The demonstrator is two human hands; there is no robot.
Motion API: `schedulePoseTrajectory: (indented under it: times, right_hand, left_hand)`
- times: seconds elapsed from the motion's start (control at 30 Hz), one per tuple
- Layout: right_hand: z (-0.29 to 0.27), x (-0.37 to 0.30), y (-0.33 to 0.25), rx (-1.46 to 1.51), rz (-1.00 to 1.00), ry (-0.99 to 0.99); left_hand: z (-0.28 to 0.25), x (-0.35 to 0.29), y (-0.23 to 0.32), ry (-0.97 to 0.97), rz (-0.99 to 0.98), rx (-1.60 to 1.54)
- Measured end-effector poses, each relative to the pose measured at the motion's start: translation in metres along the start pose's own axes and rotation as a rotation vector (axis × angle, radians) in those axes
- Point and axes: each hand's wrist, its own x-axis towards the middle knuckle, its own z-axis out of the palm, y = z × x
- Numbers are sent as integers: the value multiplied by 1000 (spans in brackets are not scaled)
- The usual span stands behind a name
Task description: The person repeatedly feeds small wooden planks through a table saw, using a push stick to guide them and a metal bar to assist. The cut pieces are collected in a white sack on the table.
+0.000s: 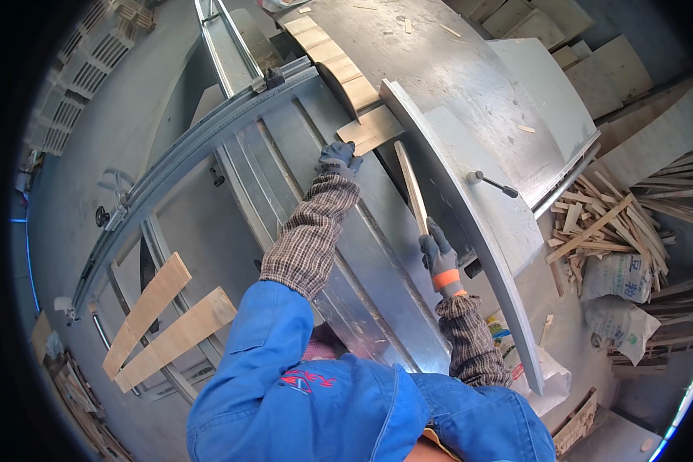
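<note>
Grey-gloved, the right hand (439, 256) is gripping the near end of a wooden strip (412, 185), which is pointing forward beside the metal fence (471, 199). The left hand (339, 159) is touching the near edge of a flat board (371, 131) lying on the machine table (373, 223); whether it is clasping the wood, I can't tell.

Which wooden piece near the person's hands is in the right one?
The narrow strip beside the grey fence: the right hand grips its near end. The wider, shorter board is at the left hand instead.
</note>
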Motion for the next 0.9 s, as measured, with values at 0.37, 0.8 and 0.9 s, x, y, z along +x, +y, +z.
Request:
schedulePoseTrajectory:
  times: [0.37, 0.8, 0.9]
  right_hand:
    - [-12, -5, 46, -7, -158, -21]
    - [-9, -12, 24, 9, -47, -54]
    - [-8, 4, 41, 3, -170, -48]
  left_hand:
    - [-4, -5, 4, -36, -43, 28]
    - [-7, -17, 10, 1, -83, -120]
    - [0, -7, 4, 46, -27, -114]
